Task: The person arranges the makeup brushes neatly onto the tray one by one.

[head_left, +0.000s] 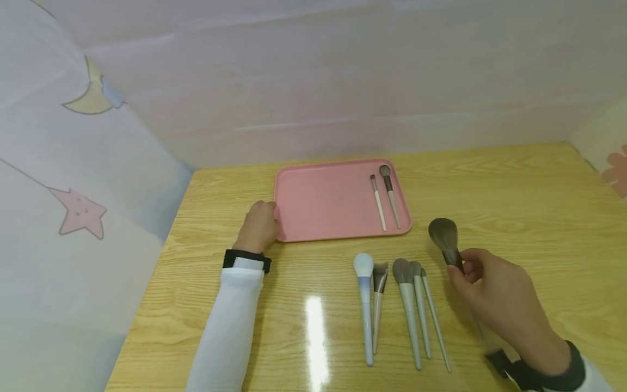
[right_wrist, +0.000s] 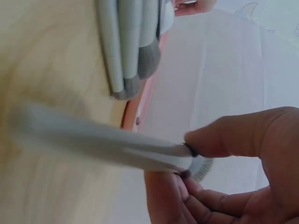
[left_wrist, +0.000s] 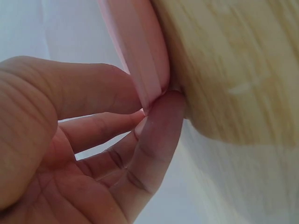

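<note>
The right hand (head_left: 504,294) pinches a large makeup brush with fluffy dark-grey bristles (head_left: 443,234) between its fingers, right of five pale-handled makeup brushes (head_left: 409,310) lying on the yellowish wood-grain table (head_left: 499,190). The left hand (head_left: 257,226) has its fingers clamped on the left edge of a rectangular pink tray (head_left: 323,201), whose right end holds two slim dark-tipped brushes (head_left: 379,206).

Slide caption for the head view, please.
Left hand grips a pink tray bearing two brushes; right hand holds a dark brush near five loose brushes.
</note>
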Motion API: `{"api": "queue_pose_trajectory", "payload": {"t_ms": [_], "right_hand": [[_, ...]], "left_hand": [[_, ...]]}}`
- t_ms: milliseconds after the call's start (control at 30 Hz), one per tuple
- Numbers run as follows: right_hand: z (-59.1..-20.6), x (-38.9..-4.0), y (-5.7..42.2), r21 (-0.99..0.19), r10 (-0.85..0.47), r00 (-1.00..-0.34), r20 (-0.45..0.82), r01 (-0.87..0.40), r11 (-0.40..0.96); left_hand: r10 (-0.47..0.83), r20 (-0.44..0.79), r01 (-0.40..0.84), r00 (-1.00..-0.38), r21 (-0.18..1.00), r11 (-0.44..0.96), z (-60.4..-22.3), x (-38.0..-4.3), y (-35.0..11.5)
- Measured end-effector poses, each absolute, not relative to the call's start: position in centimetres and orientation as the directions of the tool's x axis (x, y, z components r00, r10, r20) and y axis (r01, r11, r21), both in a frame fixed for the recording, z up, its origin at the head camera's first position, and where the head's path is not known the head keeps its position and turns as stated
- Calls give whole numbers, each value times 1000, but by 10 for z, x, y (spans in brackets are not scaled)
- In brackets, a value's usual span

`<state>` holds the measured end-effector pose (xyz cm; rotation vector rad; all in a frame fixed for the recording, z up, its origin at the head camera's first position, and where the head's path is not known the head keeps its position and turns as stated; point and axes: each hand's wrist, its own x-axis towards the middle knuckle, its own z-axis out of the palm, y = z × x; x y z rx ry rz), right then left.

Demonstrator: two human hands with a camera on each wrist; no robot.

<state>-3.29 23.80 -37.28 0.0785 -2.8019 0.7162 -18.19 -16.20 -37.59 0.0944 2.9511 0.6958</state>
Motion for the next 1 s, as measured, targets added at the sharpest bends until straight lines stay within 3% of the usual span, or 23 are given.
{"api": "queue_pose_trajectory", "payload": {"t_ms": [667, 1000], "right_hand": [[-361, -62, 226, -452, -34, -937, 346, -199, 870], [-357, -78, 214, -471, -30, -955, 295, -173, 865]], "left_hand": [[84, -96, 33, -992, 443, 896, -373, -180, -160], [80, -94, 31, -992, 439, 898, -372, -180, -160]]}}
